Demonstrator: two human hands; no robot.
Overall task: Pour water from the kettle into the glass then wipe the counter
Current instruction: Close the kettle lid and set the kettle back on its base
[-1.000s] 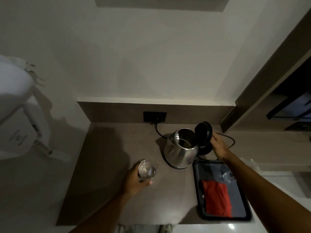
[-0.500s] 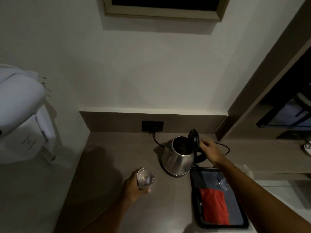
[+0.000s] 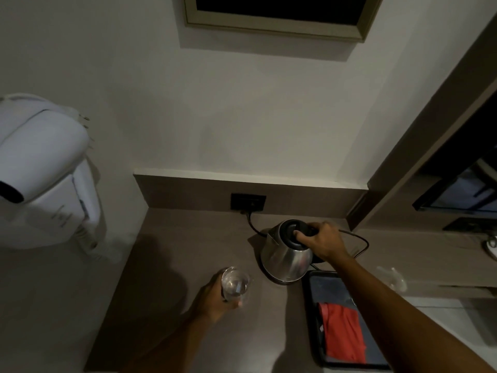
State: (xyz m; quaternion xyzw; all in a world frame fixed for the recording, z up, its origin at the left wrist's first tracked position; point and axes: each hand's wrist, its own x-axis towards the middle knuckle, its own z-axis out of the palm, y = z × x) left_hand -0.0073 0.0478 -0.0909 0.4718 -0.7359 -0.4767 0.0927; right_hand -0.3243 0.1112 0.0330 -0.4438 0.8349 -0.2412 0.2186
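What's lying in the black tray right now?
The black tray holds a folded red cloth on its bluish liner. The right forearm crosses over the tray's far and right part, so anything beneath it is hidden.

Steel kettle upright near the counter back edge, black lid shut. Clear glass upright mid-counter, toward the front.

Counter: left and centre surface bare, open to reach. Obstacles: 1 kettle upright at back right, cord trailing behind it; 1 tray just in front of the kettle, red cloth inside; 1 glass near the front; wall dispenser overhanging the left side.
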